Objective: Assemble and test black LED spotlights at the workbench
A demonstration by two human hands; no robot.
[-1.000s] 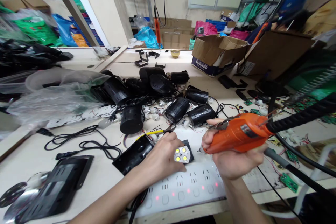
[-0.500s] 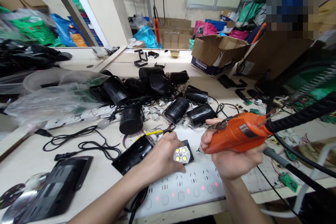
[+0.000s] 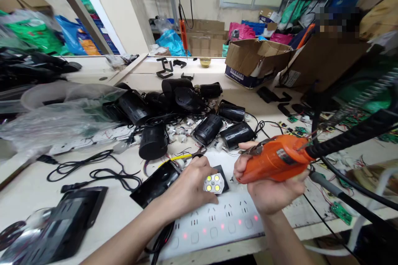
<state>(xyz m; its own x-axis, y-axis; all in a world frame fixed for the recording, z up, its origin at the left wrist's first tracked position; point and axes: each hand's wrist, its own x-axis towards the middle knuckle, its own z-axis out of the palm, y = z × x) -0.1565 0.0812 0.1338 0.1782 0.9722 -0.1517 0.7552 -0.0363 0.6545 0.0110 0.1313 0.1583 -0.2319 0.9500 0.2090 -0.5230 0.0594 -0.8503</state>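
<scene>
My left hand (image 3: 197, 178) is closed around a small LED lamp module (image 3: 214, 183), whose white plate carries several yellow LEDs and faces me. Behind it shows a dark square part (image 3: 224, 181). In my right hand (image 3: 273, 194) is an orange electric screwdriver (image 3: 276, 161), its tip pointing left toward the LED plate but apart from it. A white power strip (image 3: 214, 225) with glowing red lights lies just below both hands. An open black housing (image 3: 157, 184) rests beside my left forearm, near a yellow-handled tool (image 3: 177, 157).
Several black cylindrical housings (image 3: 154, 140) lie heaped behind my hands among small white parts. Black cables (image 3: 108, 169) and a black housing (image 3: 65, 223) lie at left. Green circuit boards (image 3: 341, 213) are scattered at right; a cardboard box (image 3: 253, 62) stands farther back.
The screwdriver and my right hand have shifted slightly left. My left hand keeps its hold on the LED module; the whole view has drifted a little.
</scene>
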